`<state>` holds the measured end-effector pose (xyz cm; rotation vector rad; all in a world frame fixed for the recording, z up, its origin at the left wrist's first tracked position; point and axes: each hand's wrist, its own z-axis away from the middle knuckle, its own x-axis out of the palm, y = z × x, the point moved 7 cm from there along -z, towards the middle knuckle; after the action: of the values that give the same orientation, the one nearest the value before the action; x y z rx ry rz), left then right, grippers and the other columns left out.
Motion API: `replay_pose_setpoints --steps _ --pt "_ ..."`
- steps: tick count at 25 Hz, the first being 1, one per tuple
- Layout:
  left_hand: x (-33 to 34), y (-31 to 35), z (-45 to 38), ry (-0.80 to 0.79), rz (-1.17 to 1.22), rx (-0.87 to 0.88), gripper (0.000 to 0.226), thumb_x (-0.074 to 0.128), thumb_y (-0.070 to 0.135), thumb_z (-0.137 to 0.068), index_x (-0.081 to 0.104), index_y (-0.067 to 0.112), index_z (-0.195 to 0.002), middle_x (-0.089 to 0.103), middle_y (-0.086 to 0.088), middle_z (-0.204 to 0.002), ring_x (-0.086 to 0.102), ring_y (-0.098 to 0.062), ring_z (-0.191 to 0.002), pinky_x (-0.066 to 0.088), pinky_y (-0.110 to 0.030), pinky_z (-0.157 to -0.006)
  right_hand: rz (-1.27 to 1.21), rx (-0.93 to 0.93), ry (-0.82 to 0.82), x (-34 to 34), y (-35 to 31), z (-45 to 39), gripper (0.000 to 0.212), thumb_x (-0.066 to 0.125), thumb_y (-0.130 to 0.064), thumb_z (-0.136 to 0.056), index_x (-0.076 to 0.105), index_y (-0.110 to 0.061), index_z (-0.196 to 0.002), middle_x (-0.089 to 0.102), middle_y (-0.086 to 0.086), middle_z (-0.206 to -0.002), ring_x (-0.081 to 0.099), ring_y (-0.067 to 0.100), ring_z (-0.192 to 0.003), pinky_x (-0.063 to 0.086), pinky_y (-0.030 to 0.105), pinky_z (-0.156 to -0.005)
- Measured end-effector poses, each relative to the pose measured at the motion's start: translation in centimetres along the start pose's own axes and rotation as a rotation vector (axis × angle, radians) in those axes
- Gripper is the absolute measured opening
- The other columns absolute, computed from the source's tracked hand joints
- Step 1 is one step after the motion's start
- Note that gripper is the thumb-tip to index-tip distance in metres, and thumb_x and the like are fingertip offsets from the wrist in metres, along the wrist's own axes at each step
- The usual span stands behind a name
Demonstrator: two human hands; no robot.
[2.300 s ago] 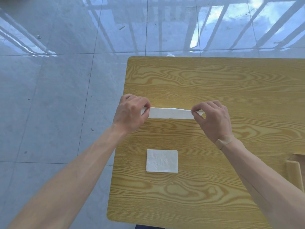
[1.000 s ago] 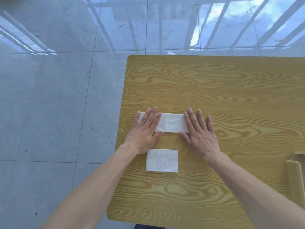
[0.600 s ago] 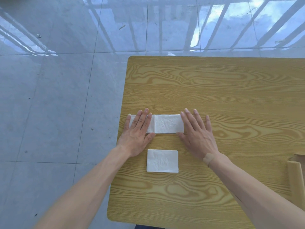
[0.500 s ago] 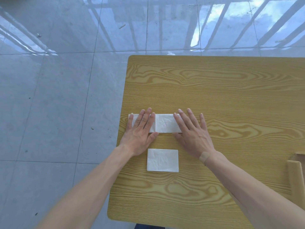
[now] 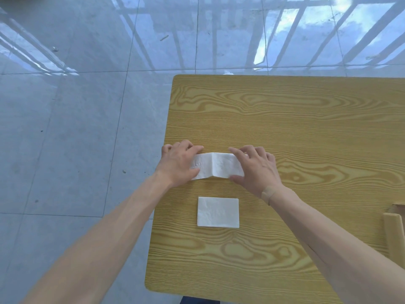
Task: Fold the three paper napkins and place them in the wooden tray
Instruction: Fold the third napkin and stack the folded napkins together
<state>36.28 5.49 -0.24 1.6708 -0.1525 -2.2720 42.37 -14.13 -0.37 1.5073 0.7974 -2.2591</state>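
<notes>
A white paper napkin strip (image 5: 217, 165) lies across the wooden table (image 5: 285, 119), humped at a crease in its middle. My left hand (image 5: 178, 164) grips its left end, fingers curled over the far edge and thumb at the near edge. My right hand (image 5: 256, 167) holds the right end the same way. A second napkin (image 5: 218, 212), folded into a small rectangle, lies flat nearer to me. Only a corner of the wooden tray (image 5: 396, 227) shows at the right edge of the view.
The table's left edge runs close to my left hand, with grey tiled floor (image 5: 76, 128) beyond it. Bare tabletop stretches behind and to the right of the napkins.
My hands were flat, smoothing the strip. Now both have curled round its ends and moved inward, and the strip's middle has lifted into a ridge.
</notes>
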Motion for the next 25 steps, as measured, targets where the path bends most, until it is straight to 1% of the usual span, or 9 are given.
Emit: replay_pose_setpoints --steps 4,7,10,15,19,21,22,23,25 --pt "0.2 0.2 -1.0 -0.098 0.048 -0.078 0.046 0.063 0.033 -0.075 0.052 0.037 -0.12 0.048 0.01 -0.101 0.039 -0.018 -0.105 0.026 -0.035 -0.087 -0.047 0.066 -0.096 -0.3 -0.2 -1.1 0.068 0.075 -0.05 -0.069 0.044 -0.044 -0.129 0.042 -0.002 -0.128 0.035 0.026 -0.117 0.028 0.044 -0.099" --pt "0.8 0.6 -1.3 -0.153 0.045 -0.088 0.033 0.063 0.03 -0.072 0.051 0.037 -0.102 0.042 0.008 -0.101 0.033 -0.017 -0.102 0.022 -0.033 -0.083 -0.059 0.071 -0.13 -0.2 -0.3 -1.3 0.063 0.079 -0.045 -0.065 0.048 -0.044 -0.12 0.038 -0.003 -0.13 0.032 0.026 -0.118 0.026 0.044 -0.1" --pt "1.0 1.0 -1.5 -0.172 0.064 -0.079 0.03 0.064 0.026 -0.07 0.047 0.036 -0.094 0.042 0.008 -0.101 0.032 -0.016 -0.1 0.022 -0.034 -0.082 -0.081 0.069 -0.124 -0.1 -0.3 -1.0 0.066 0.079 -0.042 -0.064 0.047 -0.043 -0.121 0.036 -0.004 -0.134 0.031 0.026 -0.119 0.025 0.045 -0.103" --pt "0.6 1.9 -1.2 -0.225 0.259 -0.09 0.028 0.064 0.029 -0.076 0.049 0.029 -0.1 0.065 0.01 -0.095 0.056 -0.016 -0.091 0.025 -0.037 -0.083 -0.106 0.057 -0.081 -0.1 -0.6 -0.1 0.074 0.074 -0.034 -0.07 0.042 -0.043 -0.136 0.035 -0.006 -0.143 0.029 0.028 -0.128 0.022 0.045 -0.108" --pt "0.2 3.0 -0.9 -0.226 0.369 -0.077 0.041 0.064 0.027 -0.082 0.054 0.032 -0.121 0.065 0.011 -0.105 0.055 -0.01 -0.104 0.024 -0.038 -0.097 -0.156 0.074 -0.026 -0.1 -0.6 1.0 0.062 0.07 -0.031 -0.077 0.049 -0.037 -0.135 0.039 -0.005 -0.147 0.026 0.027 -0.138 0.018 0.048 -0.116" --pt "-0.2 3.4 -0.9 -0.169 0.418 -0.071 0.032 0.063 0.026 -0.084 0.061 0.03 -0.116 0.067 0.011 -0.107 0.057 -0.009 -0.109 0.025 -0.037 -0.101 -0.209 0.07 0.107 -0.7 -1.1 2.0 0.046 0.067 -0.038 -0.081 0.06 -0.029 -0.126 0.054 -0.002 -0.136 0.038 0.028 -0.133 0.025 0.046 -0.113" --pt "-0.3 3.4 -0.9 -0.15 0.461 -0.081 0.025 0.063 0.026 -0.085 0.064 0.029 -0.11 0.068 0.012 -0.106 0.059 -0.011 -0.108 0.028 -0.039 -0.104 -0.224 0.08 0.175 -0.9 -1.3 2.5 0.041 0.067 -0.045 -0.082 0.065 -0.026 -0.118 0.061 -0.002 -0.125 0.047 0.027 -0.125 0.032 0.044 -0.106" --pt "-0.3 3.5 -0.8 -0.143 0.514 -0.092 0.02 0.064 0.025 -0.084 0.066 0.028 -0.103 0.069 0.012 -0.103 0.061 -0.012 -0.105 0.034 -0.042 -0.105 -0.224 0.097 0.216 -1.0 -1.6 2.9 0.041 0.066 -0.052 -0.081 0.068 -0.024 -0.111 0.067 -0.002 -0.115 0.054 0.026 -0.116 0.036 0.042 -0.098" --pt "-0.2 3.8 -0.7 -0.156 0.624 -0.103 0.013 0.067 0.024 -0.081 0.067 0.027 -0.093 0.071 0.01 -0.094 0.065 -0.014 -0.095 0.046 -0.046 -0.097 -0.201 0.134 0.227 -0.7 -2.1 3.2 0.045 0.066 -0.062 -0.078 0.071 -0.024 -0.102 0.07 -0.005 -0.101 0.058 0.024 -0.102 0.037 0.04 -0.086"
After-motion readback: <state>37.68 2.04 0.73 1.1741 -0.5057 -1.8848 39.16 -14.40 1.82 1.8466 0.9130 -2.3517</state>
